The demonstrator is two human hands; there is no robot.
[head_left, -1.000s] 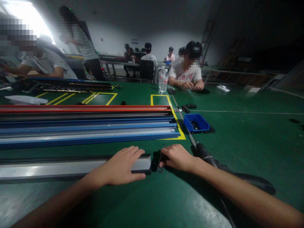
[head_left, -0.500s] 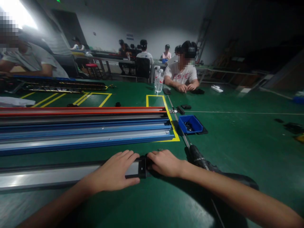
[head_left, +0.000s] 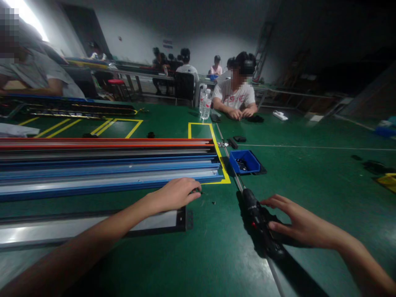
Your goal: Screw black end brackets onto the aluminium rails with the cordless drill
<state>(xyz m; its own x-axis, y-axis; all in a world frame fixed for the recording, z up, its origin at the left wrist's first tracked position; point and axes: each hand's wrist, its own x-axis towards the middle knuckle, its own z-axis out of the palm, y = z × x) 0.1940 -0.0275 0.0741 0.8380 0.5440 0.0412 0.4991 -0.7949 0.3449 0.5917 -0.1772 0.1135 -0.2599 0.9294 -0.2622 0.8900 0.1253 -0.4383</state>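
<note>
My left hand (head_left: 177, 194) reaches over the far side of a long silver profile with black edges (head_left: 151, 222). Its thumb and fingers close in a pinch at a tiny dark piece that looks like a screw (head_left: 203, 192). Another small screw-like piece (head_left: 213, 202) lies on the green table just to the right. A black end piece with small tabs (head_left: 189, 220) sits at the profile's right end. My right hand (head_left: 297, 222) is at a black power drill (head_left: 258, 218) lying on the table. Its fingers are apart, the thumb against the drill body and the others beside it, not wrapped round.
Blue, black and red-edged profiles (head_left: 173, 170) lie side by side beyond my left hand, ending near yellow tape (head_left: 225, 173). A blue bin (head_left: 244, 162) holds dark small parts. Water bottles (head_left: 206, 106) stand near a person (head_left: 236, 93) seated across the table.
My left hand has left the profile's end and moved up and right to the tiny screw. My right hand has let go of the black end piece and moved right to the drill, which has shifted.
</note>
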